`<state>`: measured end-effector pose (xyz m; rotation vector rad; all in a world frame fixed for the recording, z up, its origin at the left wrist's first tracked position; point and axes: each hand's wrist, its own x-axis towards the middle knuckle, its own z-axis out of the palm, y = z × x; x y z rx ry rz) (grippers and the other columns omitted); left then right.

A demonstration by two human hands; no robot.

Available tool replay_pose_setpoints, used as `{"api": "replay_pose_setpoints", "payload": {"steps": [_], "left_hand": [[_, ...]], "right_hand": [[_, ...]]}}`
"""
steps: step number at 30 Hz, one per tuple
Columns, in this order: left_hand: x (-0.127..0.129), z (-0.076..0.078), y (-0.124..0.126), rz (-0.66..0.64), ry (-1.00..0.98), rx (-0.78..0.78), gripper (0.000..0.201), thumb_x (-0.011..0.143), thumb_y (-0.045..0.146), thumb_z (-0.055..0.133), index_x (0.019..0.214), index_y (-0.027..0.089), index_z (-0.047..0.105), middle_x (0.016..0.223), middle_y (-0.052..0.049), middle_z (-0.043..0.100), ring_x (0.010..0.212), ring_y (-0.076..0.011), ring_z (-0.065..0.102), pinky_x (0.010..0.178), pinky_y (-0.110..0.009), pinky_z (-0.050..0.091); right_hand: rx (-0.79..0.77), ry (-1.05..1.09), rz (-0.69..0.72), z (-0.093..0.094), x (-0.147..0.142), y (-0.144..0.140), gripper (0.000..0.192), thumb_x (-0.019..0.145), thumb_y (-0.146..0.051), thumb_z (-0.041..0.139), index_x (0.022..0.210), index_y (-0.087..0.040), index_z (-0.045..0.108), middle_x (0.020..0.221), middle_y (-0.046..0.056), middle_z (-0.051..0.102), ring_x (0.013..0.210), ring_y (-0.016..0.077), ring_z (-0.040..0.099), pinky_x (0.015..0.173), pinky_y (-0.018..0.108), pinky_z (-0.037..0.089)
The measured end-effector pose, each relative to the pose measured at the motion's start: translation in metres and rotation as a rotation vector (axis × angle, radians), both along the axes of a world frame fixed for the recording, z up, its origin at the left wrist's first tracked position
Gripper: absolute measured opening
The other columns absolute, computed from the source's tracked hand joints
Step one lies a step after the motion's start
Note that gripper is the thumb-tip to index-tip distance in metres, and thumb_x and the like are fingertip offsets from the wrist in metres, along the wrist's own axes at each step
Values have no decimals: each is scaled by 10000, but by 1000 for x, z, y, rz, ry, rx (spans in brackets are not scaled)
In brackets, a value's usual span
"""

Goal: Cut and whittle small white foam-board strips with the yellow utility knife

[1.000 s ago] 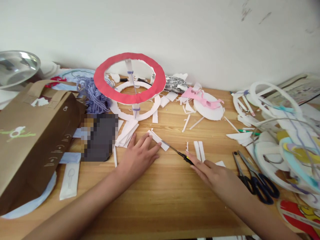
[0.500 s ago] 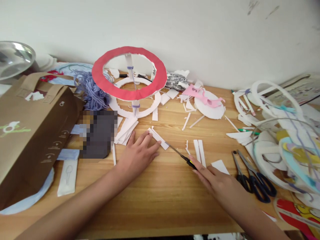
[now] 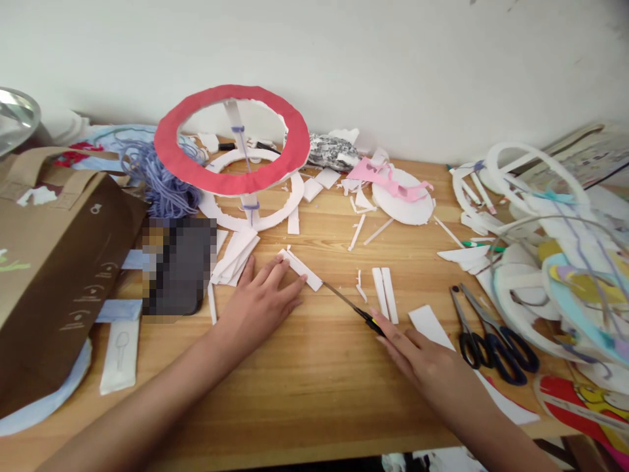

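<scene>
Paper bag (image 3: 54,262) lying at far left, purple yarn (image 3: 157,180) behind it, red ring (image 3: 230,141) standing on white posts. Left hand (image 3: 260,301) pressed flat, fingers (image 3: 275,272) spread and released, pinning white strip (image 3: 301,269) to the wooden surface (image 3: 314,380). Craft knife (image 3: 351,307) lying at the strip's end, blade tip touching it, handle under right hand (image 3: 417,354); grip there impossible to tell. Two cut strips (image 3: 384,285) already lying just right of the blade, many offcuts scattered behind; this cut apparently not finished. Black scissors (image 3: 491,334) unused at right, beside a pile of foam rings (image 3: 540,216).
</scene>
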<state>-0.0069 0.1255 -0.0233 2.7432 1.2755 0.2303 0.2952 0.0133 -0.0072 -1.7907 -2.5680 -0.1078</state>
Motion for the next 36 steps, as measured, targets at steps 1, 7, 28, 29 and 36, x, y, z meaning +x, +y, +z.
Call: {"api": "replay_pose_setpoints", "payload": {"steps": [1, 7, 28, 29, 36], "left_hand": [[0, 0, 0, 0, -1, -2, 363, 970, 370, 482, 1298, 281, 607, 1368, -179, 546, 1309, -341, 490, 1073, -627, 346], [1, 1, -1, 4, -14, -17, 363, 968, 353, 490, 1306, 283, 604, 1375, -174, 544, 1320, -343, 481, 1080, -622, 338], [3, 2, -2, 5, -26, -29, 353, 962, 339, 503, 1290, 274, 616, 1376, -182, 542, 1321, -349, 483, 1092, -633, 318], [3, 2, -2, 5, -29, -22, 353, 961, 342, 505, 1290, 276, 615, 1378, -180, 540, 1321, -348, 482, 1095, -631, 315], [2, 0, -3, 5, 6, 5, 360, 973, 367, 475, 1295, 280, 609, 1389, -192, 529, 1340, -341, 471, 1087, -625, 330]], "right_hand": [[-13, -17, 19, -2, 0, 0, 472, 1031, -373, 351, 1501, -337, 373, 747, 25, 657, 504, 112, 579, 493, 210, 442], [-11, -84, 54, -10, -1, 5, 500, 1035, -360, 381, 1527, -285, 326, 761, 19, 632, 536, 127, 596, 489, 234, 417], [-26, -122, 145, -6, -22, 41, 473, 1043, -326, 350, 1509, -245, 373, 737, 21, 656, 564, 157, 626, 489, 265, 378], [-37, -126, 137, -6, -27, 44, 475, 1044, -328, 346, 1513, -251, 364, 748, 24, 662, 568, 160, 632, 485, 265, 376], [-99, -121, 96, -6, -46, 61, 485, 1036, -347, 373, 1514, -267, 356, 771, 31, 694, 588, 173, 660, 472, 251, 382]]}}
